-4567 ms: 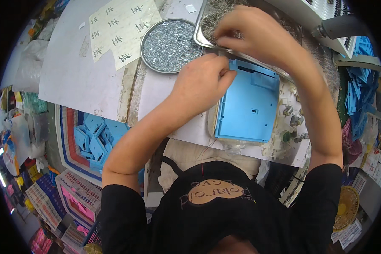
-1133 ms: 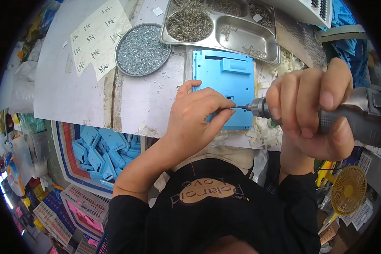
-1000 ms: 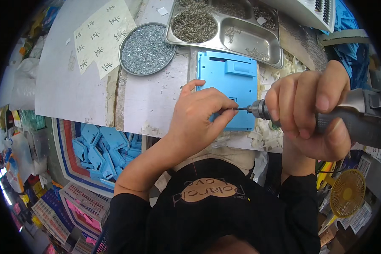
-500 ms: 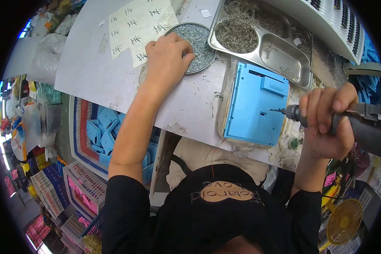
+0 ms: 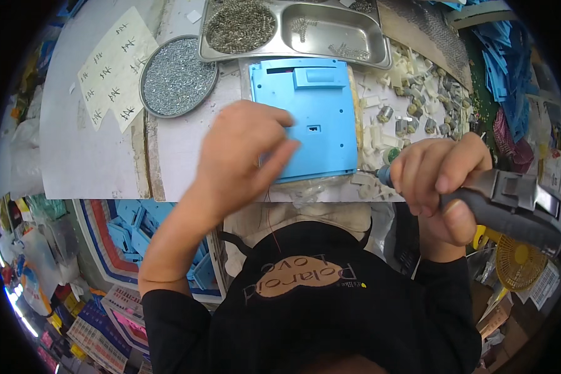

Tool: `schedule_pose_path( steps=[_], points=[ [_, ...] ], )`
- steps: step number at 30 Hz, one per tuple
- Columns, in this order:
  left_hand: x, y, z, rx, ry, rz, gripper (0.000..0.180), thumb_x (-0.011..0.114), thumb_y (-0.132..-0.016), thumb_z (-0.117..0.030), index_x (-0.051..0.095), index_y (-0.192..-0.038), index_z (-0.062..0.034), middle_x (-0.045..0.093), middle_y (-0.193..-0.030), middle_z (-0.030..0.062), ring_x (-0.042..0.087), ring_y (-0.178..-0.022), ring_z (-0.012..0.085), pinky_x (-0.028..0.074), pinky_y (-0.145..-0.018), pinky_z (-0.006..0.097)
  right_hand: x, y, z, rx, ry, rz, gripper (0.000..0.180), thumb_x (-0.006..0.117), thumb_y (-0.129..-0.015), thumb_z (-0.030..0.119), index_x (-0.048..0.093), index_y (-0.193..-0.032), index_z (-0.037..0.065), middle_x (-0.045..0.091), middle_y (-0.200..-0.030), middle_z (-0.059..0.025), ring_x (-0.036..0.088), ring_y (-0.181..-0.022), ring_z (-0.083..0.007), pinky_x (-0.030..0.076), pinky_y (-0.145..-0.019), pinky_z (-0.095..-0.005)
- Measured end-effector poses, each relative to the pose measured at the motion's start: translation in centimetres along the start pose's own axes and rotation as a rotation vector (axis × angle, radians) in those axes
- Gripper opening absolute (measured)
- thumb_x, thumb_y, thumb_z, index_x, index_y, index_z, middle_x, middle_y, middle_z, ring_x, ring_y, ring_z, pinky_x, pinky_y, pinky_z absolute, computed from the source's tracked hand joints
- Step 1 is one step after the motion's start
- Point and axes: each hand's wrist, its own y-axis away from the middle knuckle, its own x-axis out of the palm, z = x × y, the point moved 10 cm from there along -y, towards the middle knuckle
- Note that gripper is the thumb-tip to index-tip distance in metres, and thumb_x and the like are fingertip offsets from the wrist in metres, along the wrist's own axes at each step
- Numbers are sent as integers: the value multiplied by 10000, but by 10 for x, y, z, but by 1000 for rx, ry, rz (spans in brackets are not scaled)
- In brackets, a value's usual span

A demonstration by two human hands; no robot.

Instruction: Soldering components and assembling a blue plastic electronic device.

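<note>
The left hand lay spread on the light, stiff panel; the right hand, at three o'clock, gripped the driver.

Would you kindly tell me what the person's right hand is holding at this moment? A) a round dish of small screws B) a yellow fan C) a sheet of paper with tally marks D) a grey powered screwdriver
D: the right hand is wrapped around the grey powered screwdriver, its tip pointing at the edge of the blue plastic panel, while the left hand rests on that panel.
</note>
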Motion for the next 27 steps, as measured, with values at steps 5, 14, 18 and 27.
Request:
schedule_pose_path(
  steps=[5,14,18,27],
  points=[
    [32,8,-13,71,-28,111,158,741,-863,-83,585,-847,-65,717,-1257,115,635,-1262,308,425,-1119,511,5,11,-12,29,-58,6,272,746,-882,128,505,-985,56,535,-688,-39,506,-610,-153,440,-635,-345],
    [33,8,-13,64,-48,98,162,737,-875,-98,583,-835,-69,726,-1244,91,656,-1236,269,443,-1118,486,22,0,-10,-78,111,211,250,761,-856,167,526,-823,89,565,-620,-41,538,-504,-187,454,-528,-332],
    [31,10,-13,72,-61,65,206,739,-878,-110,551,-807,-64,726,-1211,79,646,-1236,248,477,-1086,503,16,-23,-6,-120,-129,195,211,742,-839,73,535,-805,48,576,-650,-61,509,-517,-188,414,-513,-321],
    [31,8,-10,31,14,69,177,737,-879,-104,573,-827,-65,724,-1241,92,652,-1240,273,468,-1084,508,28,-35,-29,-35,160,224,276,762,-863,172,516,-782,77,552,-598,-46,535,-493,-178,453,-506,-321]
  ],
)
